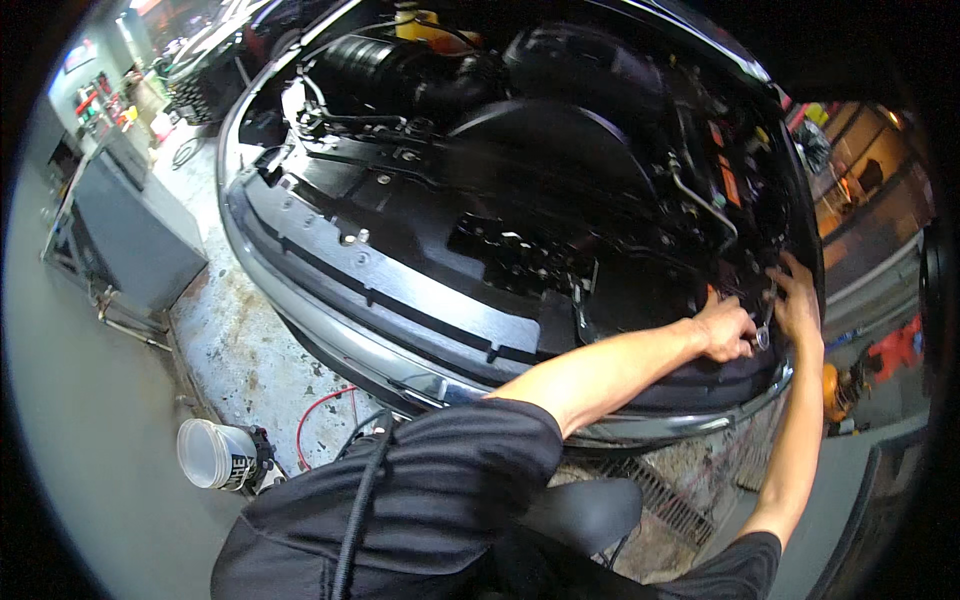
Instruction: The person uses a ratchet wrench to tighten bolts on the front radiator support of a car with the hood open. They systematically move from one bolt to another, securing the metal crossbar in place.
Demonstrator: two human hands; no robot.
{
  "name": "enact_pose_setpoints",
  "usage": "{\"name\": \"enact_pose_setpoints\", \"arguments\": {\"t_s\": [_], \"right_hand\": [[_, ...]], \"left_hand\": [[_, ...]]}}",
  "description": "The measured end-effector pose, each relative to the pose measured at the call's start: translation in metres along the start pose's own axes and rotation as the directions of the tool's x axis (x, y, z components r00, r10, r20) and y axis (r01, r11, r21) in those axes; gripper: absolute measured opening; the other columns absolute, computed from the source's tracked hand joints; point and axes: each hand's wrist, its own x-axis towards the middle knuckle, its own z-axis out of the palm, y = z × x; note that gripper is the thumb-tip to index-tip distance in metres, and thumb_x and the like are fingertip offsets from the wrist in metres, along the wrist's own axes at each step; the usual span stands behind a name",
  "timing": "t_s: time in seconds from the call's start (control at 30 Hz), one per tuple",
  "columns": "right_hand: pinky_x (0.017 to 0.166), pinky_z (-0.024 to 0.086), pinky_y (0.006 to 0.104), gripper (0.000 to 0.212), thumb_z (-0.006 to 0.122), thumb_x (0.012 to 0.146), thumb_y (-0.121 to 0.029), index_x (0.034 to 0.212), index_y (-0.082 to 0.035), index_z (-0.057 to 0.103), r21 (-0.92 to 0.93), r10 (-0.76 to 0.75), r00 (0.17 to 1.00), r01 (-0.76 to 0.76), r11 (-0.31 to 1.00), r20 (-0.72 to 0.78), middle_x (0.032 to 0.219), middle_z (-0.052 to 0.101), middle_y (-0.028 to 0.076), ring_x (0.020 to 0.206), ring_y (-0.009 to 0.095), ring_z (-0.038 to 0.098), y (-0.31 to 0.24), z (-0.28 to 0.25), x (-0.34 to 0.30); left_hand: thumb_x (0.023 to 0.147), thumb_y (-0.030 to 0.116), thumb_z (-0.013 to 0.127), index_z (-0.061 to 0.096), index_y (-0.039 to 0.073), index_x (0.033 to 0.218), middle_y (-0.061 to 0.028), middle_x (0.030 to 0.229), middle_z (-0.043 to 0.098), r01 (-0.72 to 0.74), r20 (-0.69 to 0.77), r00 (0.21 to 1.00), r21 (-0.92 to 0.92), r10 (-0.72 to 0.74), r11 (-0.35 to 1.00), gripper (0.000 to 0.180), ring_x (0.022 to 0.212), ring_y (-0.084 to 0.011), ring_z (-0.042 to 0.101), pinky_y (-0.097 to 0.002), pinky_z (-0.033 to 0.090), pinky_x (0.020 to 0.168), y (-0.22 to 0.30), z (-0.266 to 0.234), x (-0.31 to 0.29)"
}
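Both hands reach into the right front corner of a car's open engine bay. My left hand is closed, its fingers curled down near the headlight corner; what they grip is mostly hidden. Close on its right, my right hand is bent round something slim at the bay's edge. Between the hands shows a shiny metal piece with a rounded end, possibly a wrench; which hand holds it is unclear. Left of my hands lies the black front cover panel, with an opening around the latch.
The car's front edge curves in front of my body. A white bucket and a red hose are on the floor to the left, near a grey panel. A floor grate lies below. An orange-yellow tool is at the right.
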Motion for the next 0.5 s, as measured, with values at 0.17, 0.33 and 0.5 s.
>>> {"name": "enact_pose_setpoints", "arguments": {"t_s": [0.17,0.33,0.5], "right_hand": [[0.094,0.05,0.0458,0.033,0.082,0.072,-0.014,0.1,0.0,0.073,0.034,0.218,0.969,-0.224,0.974,0.119,0.123,0.066,0.024,0.114,0.039,0.061,0.037,-0.011,-0.065],[0.063,0.048,0.0469,0.041,0.08,0.084,-0.038,0.083,0.002,0.071,-0.099,0.516,0.821,-0.508,0.856,0.244,0.07,0.065,0.019,0.064,0.038,0.061,-0.029,-0.044,-0.135],[0.055,0.042,0.0446,0.055,0.072,0.093,-0.04,0.065,0.005,0.059,0.12,0.642,0.712,-0.691,0.713,0.284,0.053,0.052,0.016,0.052,0.024,0.05,-0.094,-0.041,-0.164]], "left_hand": [[0.083,0.038,0.074,0.077,0.018,0.112,-0.0176,0.11,0.071,0.036,-0.012,0.999,-0.074,-0.037,0.997,0.035,0.121,-0.0399,0.052,-0.0665,0.025,0.11,-0.001,0.005,0.003],[0.077,0.041,0.079,0.081,0.018,0.1,-0.0154,0.105,0.073,0.096,-0.059,0.993,-0.114,-0.103,0.989,0.033,0.121,-0.0364,0.056,-0.0658,0.024,0.112,0.002,0.011,0.01],[0.074,0.036,0.081,0.081,0.017,0.093,-0.0157,0.094,0.073,0.075,-0.136,0.987,-0.072,-0.085,0.995,0.027,0.111,-0.0362,0.06,-0.0615,0.026,0.11,0.002,0.02,0.009]]}}
